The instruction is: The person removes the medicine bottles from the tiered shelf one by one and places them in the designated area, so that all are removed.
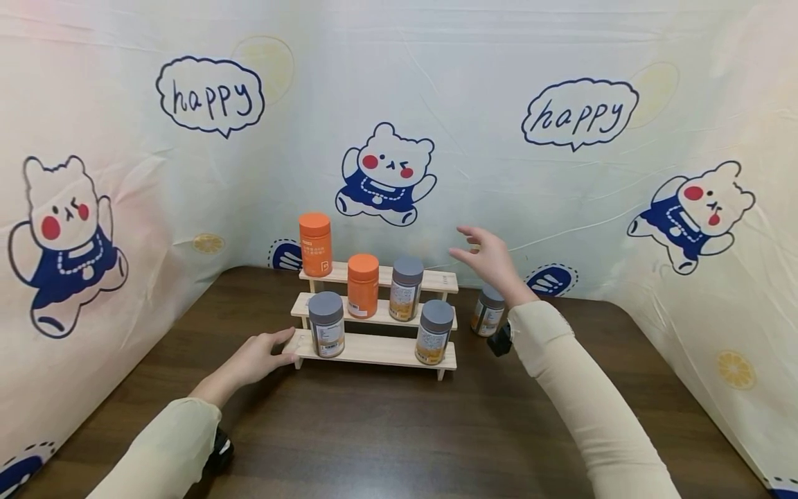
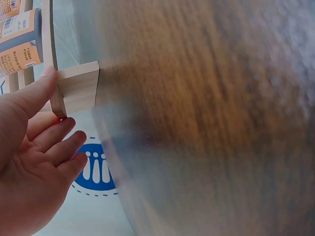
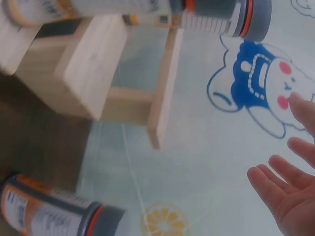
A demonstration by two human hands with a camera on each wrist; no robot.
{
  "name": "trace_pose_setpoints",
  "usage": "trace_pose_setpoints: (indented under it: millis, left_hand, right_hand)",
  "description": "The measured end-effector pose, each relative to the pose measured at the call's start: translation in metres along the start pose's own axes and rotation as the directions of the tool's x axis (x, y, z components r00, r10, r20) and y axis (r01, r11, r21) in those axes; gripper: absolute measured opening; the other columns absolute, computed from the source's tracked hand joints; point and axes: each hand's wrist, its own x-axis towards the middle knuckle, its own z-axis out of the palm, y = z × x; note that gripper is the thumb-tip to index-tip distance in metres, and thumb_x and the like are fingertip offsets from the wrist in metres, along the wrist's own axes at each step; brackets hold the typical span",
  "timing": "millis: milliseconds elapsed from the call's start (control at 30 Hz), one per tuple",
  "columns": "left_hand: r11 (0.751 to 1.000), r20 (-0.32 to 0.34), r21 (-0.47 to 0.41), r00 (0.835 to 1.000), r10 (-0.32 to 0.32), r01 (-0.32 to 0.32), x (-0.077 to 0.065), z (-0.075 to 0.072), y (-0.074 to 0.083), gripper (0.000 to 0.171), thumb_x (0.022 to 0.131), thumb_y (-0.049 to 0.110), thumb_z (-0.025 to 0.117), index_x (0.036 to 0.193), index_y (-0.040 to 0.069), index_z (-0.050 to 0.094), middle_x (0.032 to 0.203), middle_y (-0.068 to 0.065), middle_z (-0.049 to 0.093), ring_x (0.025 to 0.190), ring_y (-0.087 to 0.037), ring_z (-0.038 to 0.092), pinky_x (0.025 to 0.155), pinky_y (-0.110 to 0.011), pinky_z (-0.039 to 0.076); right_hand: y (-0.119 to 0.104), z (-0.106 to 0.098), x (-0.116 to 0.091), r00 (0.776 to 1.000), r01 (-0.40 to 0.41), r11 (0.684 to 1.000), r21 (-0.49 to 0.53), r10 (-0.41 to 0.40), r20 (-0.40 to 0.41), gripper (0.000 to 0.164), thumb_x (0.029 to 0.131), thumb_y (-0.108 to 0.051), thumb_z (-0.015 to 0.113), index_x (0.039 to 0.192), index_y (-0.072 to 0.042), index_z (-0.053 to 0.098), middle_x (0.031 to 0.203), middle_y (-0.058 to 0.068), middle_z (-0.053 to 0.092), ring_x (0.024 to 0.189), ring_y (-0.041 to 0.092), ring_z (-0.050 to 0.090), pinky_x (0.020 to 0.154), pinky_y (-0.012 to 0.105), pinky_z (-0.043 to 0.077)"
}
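Note:
A three-step wooden display rack (image 1: 380, 348) stands on the table, bearing two orange jars and several grey-lidded ones. My left hand (image 1: 258, 357) pinches the left end of its lowest step; in the left wrist view the thumb lies along the board's edge, fingers at its end. My right hand (image 1: 489, 260) is in the air past the rack's top right corner, holding nothing, its fingers apart and slightly bent. One grey-lidded jar (image 1: 486, 315) stands on the table right of the rack, partly covered by the right forearm.
On the top step, an orange jar (image 1: 315, 246) stands at the left. The middle step bears another orange jar (image 1: 363, 287) and a grey-lidded jar (image 1: 406, 291). Two more grey-lidded jars stand on the lowest step. A printed cloth (image 1: 474, 166) encloses the table's back and sides.

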Motion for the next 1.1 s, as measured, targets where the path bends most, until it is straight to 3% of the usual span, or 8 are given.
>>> trace_pose_setpoints:
  millis: [1100]
  left_hand:
    - [1.000, 0.011, 0.006, 1.000, -0.014, 0.014, 0.002, -0.001, -0.003, 0.063, 0.087, 0.029, 0.065, 0.133, -0.008, 0.042, 0.130, -0.027, 0.045, 0.119, -0.042, 0.042, 0.094, -0.055, 0.034]
  right_hand:
    - [-0.081, 0.042, 0.039, 0.996, 0.053, 0.997, 0.051, -0.056, 0.071, 0.056, 0.084, -0.030, 0.068, 0.134, -0.012, 0.048, 0.134, 0.006, 0.049, 0.116, 0.025, 0.048, 0.087, 0.036, 0.046]
